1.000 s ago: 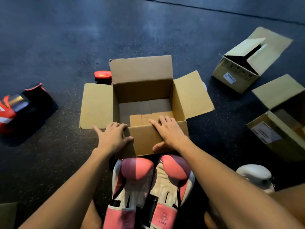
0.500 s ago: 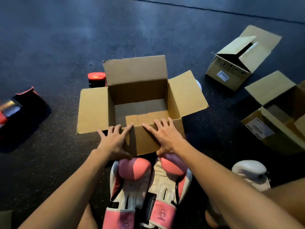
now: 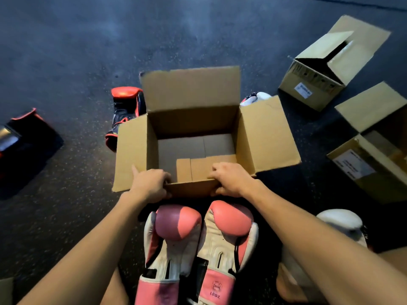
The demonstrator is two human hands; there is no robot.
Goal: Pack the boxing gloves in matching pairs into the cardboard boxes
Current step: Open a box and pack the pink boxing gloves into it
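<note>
Pink gloves, a padded, glossy, rounded pair, are laid side by side just behind both hands. The near flap of the open box is gripped by the left hand and the right hand, fingers curled over its edge. Box preparation is judged in hand and nothing is packed. Next, the flap is to be released and the pair lifted in. Cardboard is noted as stiff, matte and creased.

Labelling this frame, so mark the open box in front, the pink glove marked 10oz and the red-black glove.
open box (image 3: 191, 91), head view, raised far flap.
pink glove marked 10oz (image 3: 231, 219), head view, pink knuckle padding.
red-black glove (image 3: 127, 106), head view, dark body.
</note>
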